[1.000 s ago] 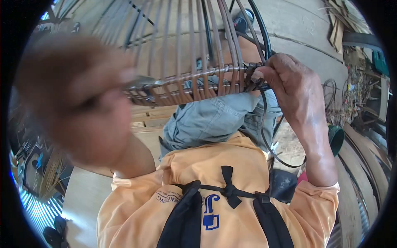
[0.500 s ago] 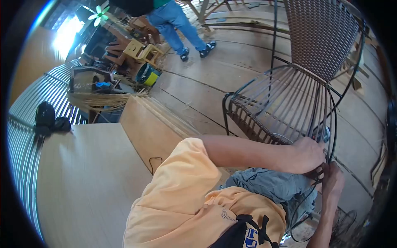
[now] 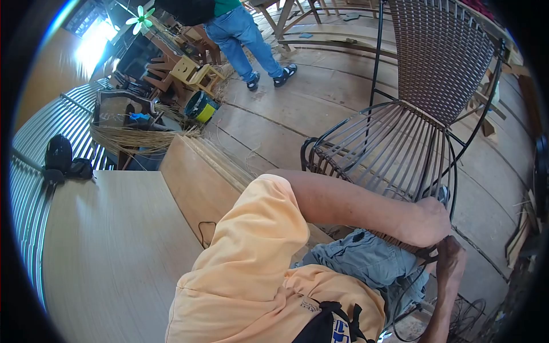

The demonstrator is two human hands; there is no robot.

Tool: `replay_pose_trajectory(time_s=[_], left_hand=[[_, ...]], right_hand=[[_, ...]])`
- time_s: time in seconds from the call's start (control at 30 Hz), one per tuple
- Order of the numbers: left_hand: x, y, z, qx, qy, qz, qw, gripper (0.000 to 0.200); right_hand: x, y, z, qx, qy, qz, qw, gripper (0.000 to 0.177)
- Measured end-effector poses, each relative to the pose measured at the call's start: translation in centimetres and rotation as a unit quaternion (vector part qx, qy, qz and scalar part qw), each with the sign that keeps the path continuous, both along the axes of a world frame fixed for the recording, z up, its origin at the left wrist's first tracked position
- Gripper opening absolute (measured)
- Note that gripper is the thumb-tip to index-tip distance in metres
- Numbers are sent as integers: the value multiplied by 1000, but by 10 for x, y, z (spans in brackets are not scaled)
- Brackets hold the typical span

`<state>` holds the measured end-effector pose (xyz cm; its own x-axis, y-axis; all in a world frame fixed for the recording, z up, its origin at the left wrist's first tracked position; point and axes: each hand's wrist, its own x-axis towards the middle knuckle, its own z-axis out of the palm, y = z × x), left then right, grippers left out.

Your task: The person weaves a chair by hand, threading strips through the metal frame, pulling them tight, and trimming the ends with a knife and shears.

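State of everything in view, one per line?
Woven chair: upright, back woven, seat strands spaced
Left hand: at seat corner, grip hidden
Right hand: beside left hand, grip unclear
Dark strip: hanging in a loop
Bucket: upright, open-topped
Fan: blades look still
Other person: standing

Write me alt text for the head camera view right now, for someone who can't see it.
A person's left hand and right hand work close together at the near edge of a chair with a woven back and a seat of spaced strips. A pale board lies to the left; beyond it, someone in jeans stands facing away.
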<state>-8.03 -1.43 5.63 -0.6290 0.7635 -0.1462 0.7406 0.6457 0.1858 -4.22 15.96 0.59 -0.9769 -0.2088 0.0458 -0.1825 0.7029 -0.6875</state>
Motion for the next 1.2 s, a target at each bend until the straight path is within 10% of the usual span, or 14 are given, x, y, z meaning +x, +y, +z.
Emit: replay_pose_trajectory(time_s=[0.3,0.67,0.8,0.87,0.97,1.2], left_hand=[[-8,11,15,-63,-14,-56,996,18],[-54,8,-4,-60,-358,20,931,25],[-47,1,-1,17,-196,-111,974,31],[-41,-3,23,-142,-134,16,981,30],[-64,-65,25,-92,-47,99,990,30],[-103,-245,86,2,289,358,888,38]], right_hand=[[7,11,4,-2,-58,-19,998,20],[1,8,6,46,-28,1,999,18],[2,25,25,60,-31,80,995,24],[14,47,31,62,-79,77,992,33],[16,79,61,66,-199,13,978,36],[0,67,74,-254,68,-80,961,32]])
